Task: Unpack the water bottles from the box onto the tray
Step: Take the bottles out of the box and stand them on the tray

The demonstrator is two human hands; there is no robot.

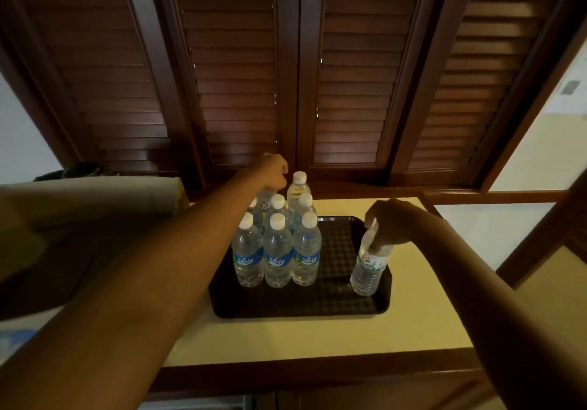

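standing on the tray [346,309]: nine bottles [277,250], two gripped by fingers [378,244]

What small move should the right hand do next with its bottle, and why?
Probably lower it and let go. The right hand grips a tilted water bottle by the neck over the black tray's right edge, apart from the upright group.

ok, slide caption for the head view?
Each hand sets a bottle on the black tray holding clustered bottles.
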